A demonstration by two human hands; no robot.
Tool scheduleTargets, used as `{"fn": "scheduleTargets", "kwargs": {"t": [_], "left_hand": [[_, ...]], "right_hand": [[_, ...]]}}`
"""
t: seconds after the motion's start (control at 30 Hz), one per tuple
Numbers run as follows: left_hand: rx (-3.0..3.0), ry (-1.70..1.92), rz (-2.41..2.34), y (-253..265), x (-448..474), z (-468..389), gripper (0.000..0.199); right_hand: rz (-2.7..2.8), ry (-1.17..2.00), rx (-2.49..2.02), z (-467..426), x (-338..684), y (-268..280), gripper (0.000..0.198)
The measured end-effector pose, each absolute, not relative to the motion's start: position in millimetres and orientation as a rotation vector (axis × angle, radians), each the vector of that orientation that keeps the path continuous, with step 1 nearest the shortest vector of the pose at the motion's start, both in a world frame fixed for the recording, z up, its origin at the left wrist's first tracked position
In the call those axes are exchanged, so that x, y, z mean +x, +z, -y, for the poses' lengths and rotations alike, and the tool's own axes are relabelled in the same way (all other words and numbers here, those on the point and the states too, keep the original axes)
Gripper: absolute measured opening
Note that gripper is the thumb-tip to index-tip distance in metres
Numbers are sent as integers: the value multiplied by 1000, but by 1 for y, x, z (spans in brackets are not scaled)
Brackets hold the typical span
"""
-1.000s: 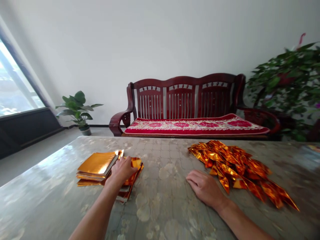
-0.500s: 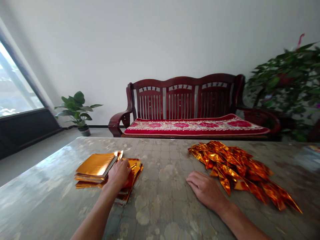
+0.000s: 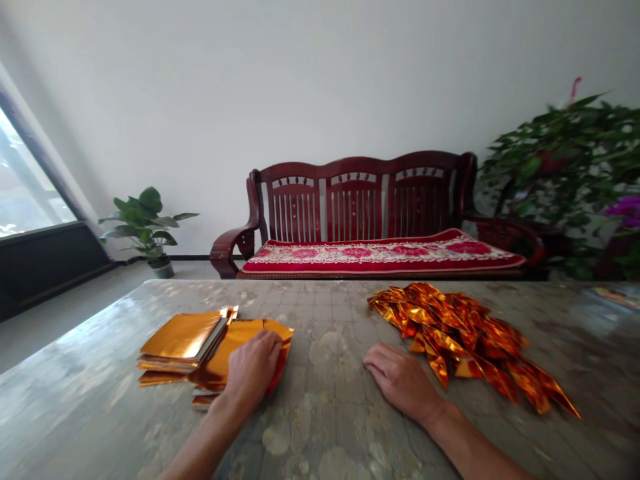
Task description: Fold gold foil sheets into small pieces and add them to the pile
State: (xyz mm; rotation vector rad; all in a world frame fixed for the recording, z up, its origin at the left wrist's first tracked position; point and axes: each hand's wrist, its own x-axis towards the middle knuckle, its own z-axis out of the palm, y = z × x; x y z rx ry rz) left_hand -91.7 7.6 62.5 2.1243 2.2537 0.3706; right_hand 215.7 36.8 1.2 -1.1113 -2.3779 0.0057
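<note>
My left hand [image 3: 254, 365] is closed on a sheet of gold foil paper [image 3: 283, 360], whose edge shows past the fingertips. It is over a loose pile of foil sheets [image 3: 220, 353]. Just to the left lies a neater stack of square gold foil paper [image 3: 183, 337]. My right hand [image 3: 399, 375] rests on the table with curled fingers, and nothing shows in them. Close to its right is a heap of folded foil paper pieces [image 3: 450, 327], shiny orange-gold with pointed ends.
The table [image 3: 320, 413] has a patterned, glossy cover. Behind it stands a dark red wooden bench [image 3: 355, 200] with a red floral cushion [image 3: 375, 253]. A potted plant [image 3: 150, 227] is on the floor at left, and a leafy plant [image 3: 565, 167] at right.
My left hand has moved right and slightly nearer, drawing a foil sheet across the loose pile. The right hand stays beside the heap. The view has shifted a little.
</note>
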Motion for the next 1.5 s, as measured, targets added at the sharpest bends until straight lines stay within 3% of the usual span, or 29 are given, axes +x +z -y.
{"fn": "scheduleTargets", "kwargs": {"t": [0.27, 0.4, 0.57, 0.8, 0.97, 1.1, 1.23, 1.4, 1.5], "left_hand": [[2273, 413, -1686, 37, -22, 6, 22], [2429, 399, -1549, 39, -32, 11, 26], [2433, 328, -1737, 32, -45, 13, 32], [2374, 220, -1678, 30, -18, 22, 49], [2412, 352, -1346, 35, -4, 15, 50], [2340, 477, -1462, 27, -6, 7, 49], [2309, 510, -1682, 18, -8, 8, 39], [2267, 534, -1897, 10, -13, 4, 50], [2255, 546, -1807, 7, -18, -2, 53]], "right_hand": [[2407, 35, -1180, -34, 213, 4, 20], [2420, 156, -1303, -38, 214, 7, 38], [2401, 214, -1453, -47, 225, 8, 51], [2258, 21, -1683, -58, 253, -4, 49], [2195, -2, -1519, -55, 254, -5, 38], [2259, 136, -1250, -46, 242, 2, 50], [2344, 191, -1178, -42, 235, 5, 40], [2227, 283, -1265, -43, 229, 8, 27], [2067, 335, -1458, -45, 220, 10, 36]]}}
